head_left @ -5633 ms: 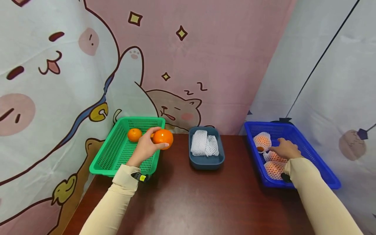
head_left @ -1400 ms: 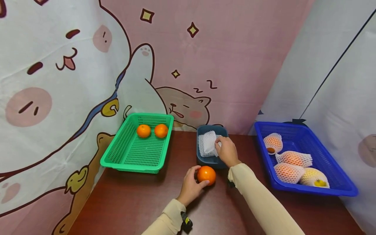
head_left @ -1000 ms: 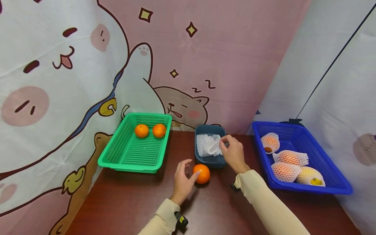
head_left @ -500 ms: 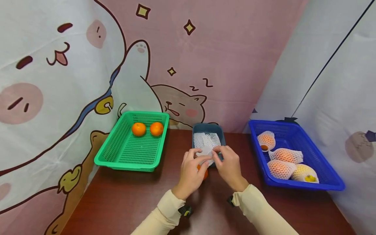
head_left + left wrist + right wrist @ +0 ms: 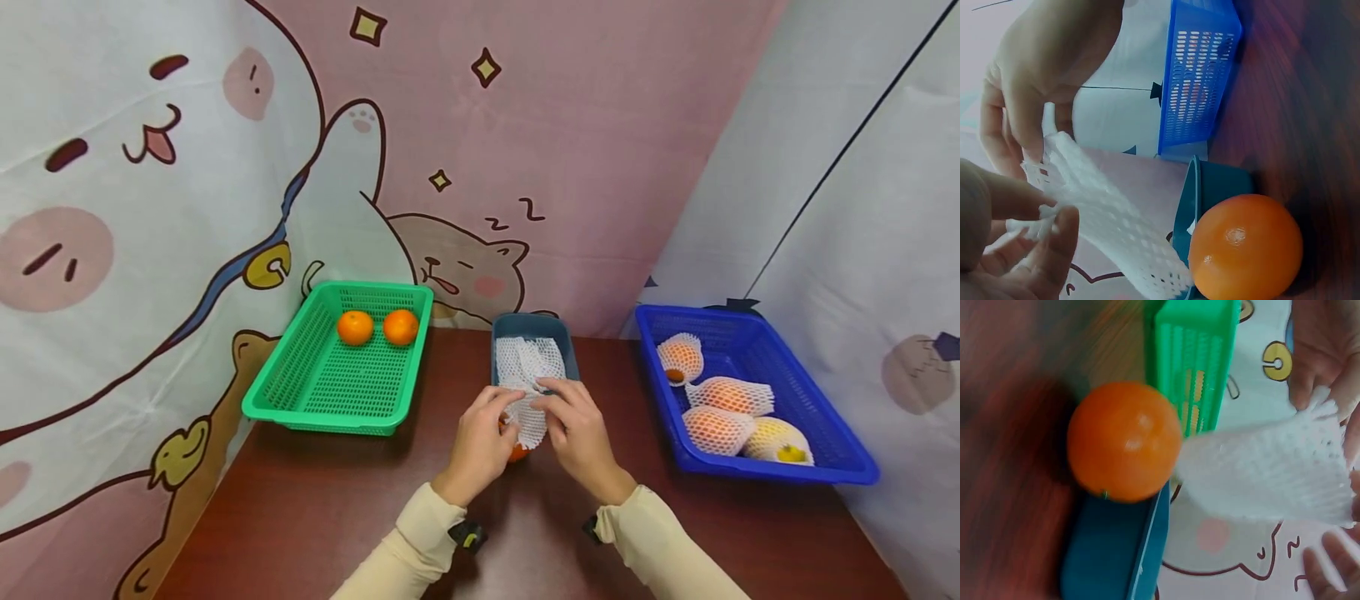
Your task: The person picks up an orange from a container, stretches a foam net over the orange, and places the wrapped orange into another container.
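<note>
Between my two hands hangs a white foam net sleeve (image 5: 528,423), held by its upper edge. My left hand (image 5: 480,442) pinches one side of that edge between thumb and fingers, plain in the left wrist view, where the net (image 5: 1113,215) slants downward. My right hand (image 5: 583,435) grips the opposite side. Just below the net, an orange (image 5: 517,453) sits on the table, mostly covered in the head view. Both wrist views show this orange (image 5: 1246,247) bare, close to the net's lower end. Behind it stands a dark blue-grey bin (image 5: 573,367) with more foam nets (image 5: 517,358).
At the left, a green basket (image 5: 322,422) holds two bare oranges (image 5: 401,327). A blue basket (image 5: 832,417) at the right contains several net-wrapped fruits (image 5: 718,431). A printed cloth (image 5: 600,167) hangs behind the brown table (image 5: 337,508).
The right hand left the blue basket and drew a net from the bin. My left hand set the orange down, released it and took hold of the net, now lowered over the orange.
</note>
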Motion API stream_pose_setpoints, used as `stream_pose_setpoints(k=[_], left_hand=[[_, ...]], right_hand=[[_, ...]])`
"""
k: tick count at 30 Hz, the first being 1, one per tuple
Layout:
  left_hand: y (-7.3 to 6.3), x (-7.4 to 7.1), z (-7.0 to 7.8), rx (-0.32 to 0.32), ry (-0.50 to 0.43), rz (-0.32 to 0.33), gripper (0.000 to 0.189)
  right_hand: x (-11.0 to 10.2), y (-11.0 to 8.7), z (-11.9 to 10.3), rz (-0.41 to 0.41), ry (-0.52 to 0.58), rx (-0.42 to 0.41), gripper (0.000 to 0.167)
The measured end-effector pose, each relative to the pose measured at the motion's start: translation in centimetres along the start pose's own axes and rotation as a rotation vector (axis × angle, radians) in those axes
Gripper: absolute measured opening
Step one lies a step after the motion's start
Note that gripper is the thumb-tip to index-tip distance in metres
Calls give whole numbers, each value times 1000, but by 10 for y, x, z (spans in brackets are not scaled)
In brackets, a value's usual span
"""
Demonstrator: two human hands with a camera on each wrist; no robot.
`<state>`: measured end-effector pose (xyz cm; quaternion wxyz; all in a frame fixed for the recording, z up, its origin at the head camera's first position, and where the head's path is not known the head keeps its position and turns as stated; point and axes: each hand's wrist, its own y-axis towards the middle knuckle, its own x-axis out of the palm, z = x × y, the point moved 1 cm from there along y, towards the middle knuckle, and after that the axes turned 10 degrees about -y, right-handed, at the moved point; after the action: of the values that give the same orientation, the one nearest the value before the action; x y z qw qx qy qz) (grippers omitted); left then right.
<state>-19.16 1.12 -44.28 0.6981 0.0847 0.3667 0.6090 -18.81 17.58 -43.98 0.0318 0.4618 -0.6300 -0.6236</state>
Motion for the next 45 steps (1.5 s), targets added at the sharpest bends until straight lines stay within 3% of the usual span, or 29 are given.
stream_pose_setpoints(k=[6,10,14,20,26,28,31,35,39,42,45], left_hand=[[0,0,-1,-10,-169,-32,48],[-1,-4,-4,-71,-313,-47,53],[1,-11,-8,-128,-406,-77,56],[6,-25,-19,-166,-513,-202,62],[6,-33,-32,-214,-702,-329,67],[5,-32,-30,-221,-743,-361,65],[5,-29,-21,-205,-726,-374,61],[6,-25,-5,-193,-618,-313,54],[4,-22,-4,-225,-546,-172,48],[-1,-13,-28,-241,-472,-40,40],[-8,0,-58,-310,-347,36,37]], right_hand=[[3,-4,-7,-155,90,164,19],[1,-6,-2,-201,139,241,32],[-7,-6,7,-303,211,315,45],[-18,-7,19,-492,364,336,59],[-23,-15,32,-614,641,345,67],[-23,-19,35,-636,659,345,68],[-23,-21,37,-643,587,360,69],[-25,-19,36,-622,381,427,72],[-30,-14,33,-581,192,463,73],[-35,-11,33,-525,97,428,73],[-41,-9,35,-476,20,381,72]])
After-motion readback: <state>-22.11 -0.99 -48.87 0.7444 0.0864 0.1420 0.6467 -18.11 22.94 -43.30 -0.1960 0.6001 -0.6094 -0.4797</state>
